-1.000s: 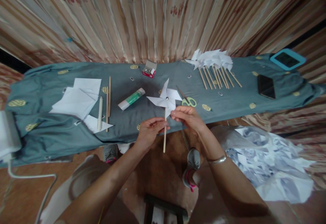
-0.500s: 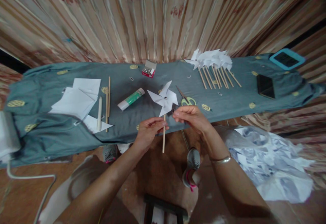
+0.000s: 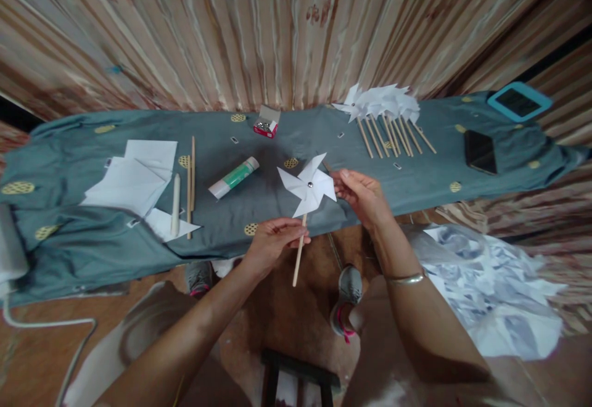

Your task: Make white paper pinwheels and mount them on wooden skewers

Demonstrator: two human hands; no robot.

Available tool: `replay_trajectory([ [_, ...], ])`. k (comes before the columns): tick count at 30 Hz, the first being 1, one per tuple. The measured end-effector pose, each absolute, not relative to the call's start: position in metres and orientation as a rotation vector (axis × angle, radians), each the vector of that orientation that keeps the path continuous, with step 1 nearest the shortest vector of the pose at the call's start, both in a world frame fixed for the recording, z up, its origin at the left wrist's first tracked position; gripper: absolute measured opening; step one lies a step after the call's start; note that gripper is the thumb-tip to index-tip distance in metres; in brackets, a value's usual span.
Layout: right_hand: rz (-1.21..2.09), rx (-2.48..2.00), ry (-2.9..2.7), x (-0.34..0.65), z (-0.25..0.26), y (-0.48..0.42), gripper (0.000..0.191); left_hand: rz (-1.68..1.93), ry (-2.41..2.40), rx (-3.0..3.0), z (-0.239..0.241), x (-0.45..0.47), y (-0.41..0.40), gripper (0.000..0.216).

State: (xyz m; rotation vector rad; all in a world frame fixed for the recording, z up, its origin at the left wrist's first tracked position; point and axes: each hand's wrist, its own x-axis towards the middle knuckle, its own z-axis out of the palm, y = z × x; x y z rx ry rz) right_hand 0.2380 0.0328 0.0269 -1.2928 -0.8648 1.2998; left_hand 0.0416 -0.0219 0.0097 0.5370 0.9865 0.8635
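My left hand (image 3: 272,242) pinches the wooden stick (image 3: 298,255) of a white paper pinwheel (image 3: 308,187), holding it upright over the near edge of the table. A silver pin sits at the pinwheel's centre. My right hand (image 3: 363,194) is at the pinwheel's right blade, fingertips pinched on its edge. Both hands hover above the grey-green patterned cloth (image 3: 259,203) that covers the table.
Several finished pinwheels (image 3: 383,111) lie at the back right. A glue stick (image 3: 234,177), a red pin box (image 3: 265,122), white paper sheets (image 3: 134,179), loose sticks (image 3: 189,176), a phone (image 3: 480,151) and a blue tablet (image 3: 518,101) lie on the cloth. Paper scraps (image 3: 490,283) fill a bag at right.
My right hand moved up from the stick to the pinwheel's right blade. The pinwheel turned slightly and now tilts to the right. The left hand kept its hold on the stick.
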Motion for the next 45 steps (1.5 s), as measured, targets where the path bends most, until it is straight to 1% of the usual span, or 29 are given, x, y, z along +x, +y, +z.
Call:
replay_trajectory([
  [9,1.361,-1.259,-0.907,0.233,0.026,0.032,0.041,0.870,1.013,0.539,0.009,0.042,-0.022,0.034],
  [15,1.380,-1.292,-0.907,0.231,0.027,0.030,0.040,0.886,1.024,0.524,0.009,0.042,-0.022,0.040],
  [29,1.438,-1.286,-0.888,0.227,0.028,0.027,0.037,0.930,1.056,0.482,0.009,0.043,-0.021,0.044],
  [45,1.499,-1.308,-0.866,0.220,0.028,0.023,0.034,0.972,1.070,0.479,0.009,0.044,-0.021,0.043],
])
